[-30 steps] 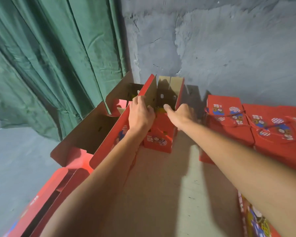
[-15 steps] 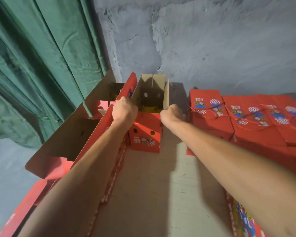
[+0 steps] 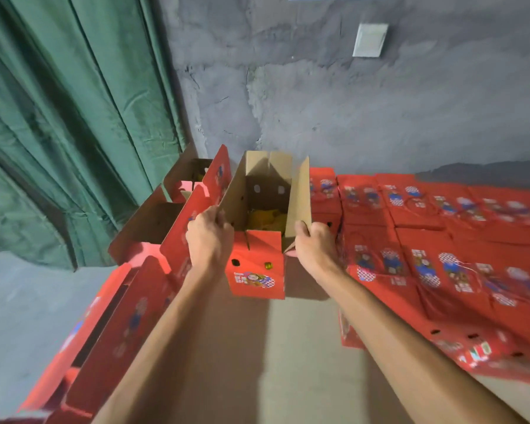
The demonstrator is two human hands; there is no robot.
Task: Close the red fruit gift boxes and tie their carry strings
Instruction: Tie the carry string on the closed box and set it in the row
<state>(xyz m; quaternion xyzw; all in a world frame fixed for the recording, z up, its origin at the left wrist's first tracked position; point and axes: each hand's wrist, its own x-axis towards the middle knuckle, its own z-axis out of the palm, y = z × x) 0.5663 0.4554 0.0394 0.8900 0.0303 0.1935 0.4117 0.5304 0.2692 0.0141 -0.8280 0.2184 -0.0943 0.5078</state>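
Observation:
An open red gift box [image 3: 255, 270] stands in the middle on a brown cardboard surface [image 3: 288, 347], its brown-lined flaps up and yellow fruit [image 3: 265, 218] showing inside. My left hand [image 3: 210, 237] grips the box's left flap at its base. My right hand [image 3: 311, 244] grips the right flap at its lower edge. No carry string shows on this box.
More open red boxes [image 3: 178, 228] stand to the left, running toward me. Several closed red boxes with tied strings [image 3: 426, 240] fill the right side. A green curtain [image 3: 74, 117] hangs at the left and a grey wall [image 3: 334, 102] is behind.
The box, gripped in both hands, has come toward me and away from the row at the left. Its flaps stand wider apart.

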